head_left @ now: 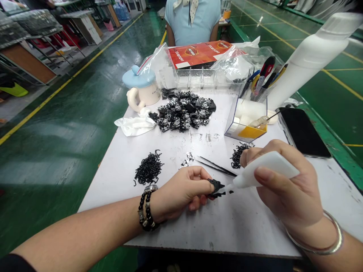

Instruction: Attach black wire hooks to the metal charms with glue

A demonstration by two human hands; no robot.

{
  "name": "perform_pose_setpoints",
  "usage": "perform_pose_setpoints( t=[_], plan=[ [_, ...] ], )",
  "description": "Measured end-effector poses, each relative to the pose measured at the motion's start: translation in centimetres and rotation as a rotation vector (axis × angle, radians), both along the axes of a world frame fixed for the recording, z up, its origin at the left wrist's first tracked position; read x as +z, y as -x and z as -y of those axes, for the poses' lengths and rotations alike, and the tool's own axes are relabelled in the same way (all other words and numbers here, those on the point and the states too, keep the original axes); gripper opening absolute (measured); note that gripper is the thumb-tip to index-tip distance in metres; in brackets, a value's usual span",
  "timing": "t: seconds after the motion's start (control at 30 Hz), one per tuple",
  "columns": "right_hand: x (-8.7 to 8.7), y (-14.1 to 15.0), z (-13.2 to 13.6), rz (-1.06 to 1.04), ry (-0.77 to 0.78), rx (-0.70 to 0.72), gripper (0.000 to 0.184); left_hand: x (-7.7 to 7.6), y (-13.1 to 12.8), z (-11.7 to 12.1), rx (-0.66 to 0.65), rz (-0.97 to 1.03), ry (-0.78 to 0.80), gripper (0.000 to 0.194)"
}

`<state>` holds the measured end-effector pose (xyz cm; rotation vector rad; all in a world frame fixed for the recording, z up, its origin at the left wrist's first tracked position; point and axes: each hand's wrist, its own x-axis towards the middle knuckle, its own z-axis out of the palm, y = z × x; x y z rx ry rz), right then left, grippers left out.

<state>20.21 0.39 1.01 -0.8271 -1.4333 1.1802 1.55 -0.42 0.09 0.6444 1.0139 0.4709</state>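
Between thumb and fingers, my left hand [193,189] pinches a small black part [216,186] just above the white table [181,234]. My right hand [289,181] is wrapped round a white squeeze bottle [266,170]. The bottle's narrow clear nozzle points left and reaches the black part; whether it touches cannot be made out. A tiny black piece [231,192] shows below the nozzle. Black tweezers [217,166] lie behind my hands, beside some small silver pieces [187,158]. Piles of small black hooked pieces lie to the left [149,168] and right [239,154], the right one partly hidden by my hand.
A heap of black and silver parts [185,109] lies further back. Around it are a lidded mug [144,90], crumpled tissue [136,124], clear plastic trays [195,77] and a red printed sheet [195,53]. A pen holder [246,117], white bottle [309,64] and phone [304,132] stand right. A person [193,22] sits ahead.
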Motion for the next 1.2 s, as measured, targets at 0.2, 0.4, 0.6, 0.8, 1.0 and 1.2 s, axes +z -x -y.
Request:
perform_pose_setpoints(
  t=[0.2, 0.4, 0.6, 0.8, 1.0, 1.2],
  plan=[
    [0.1, 0.2, 0.0, -0.028, 0.03, -0.019, 0.017, -0.1, 0.0, 0.0, -0.008, -0.009, 0.003, 0.014],
    [0.5, -0.4, -1.9, -0.263, -0.114, -0.279, 0.016, -0.1, 0.0, 0.1, 0.017, 0.011, -0.009, 0.013],
    [-1.8, 0.2, -4.4, 0.294, -0.142, -0.425, 0.021, 0.0, 0.0, 0.1, 0.028, -0.001, -0.019, 0.014],
    [-3.2, 1.6, -5.7, 0.696, -0.187, -0.274, 0.024, 0.1, -0.1, 0.1, 0.03, 0.013, -0.02, 0.014],
    [-0.6, -2.1, -5.7, 0.575, -0.59, -0.589, 0.029, 0.0, 0.0, 0.2, 0.021, 0.014, -0.015, 0.015],
    [0.0, -5.2, -7.5, 0.724, -0.584, -0.73, 0.014, 0.0, 0.0, 0.2, 0.016, 0.017, -0.022, 0.015]
  ],
)
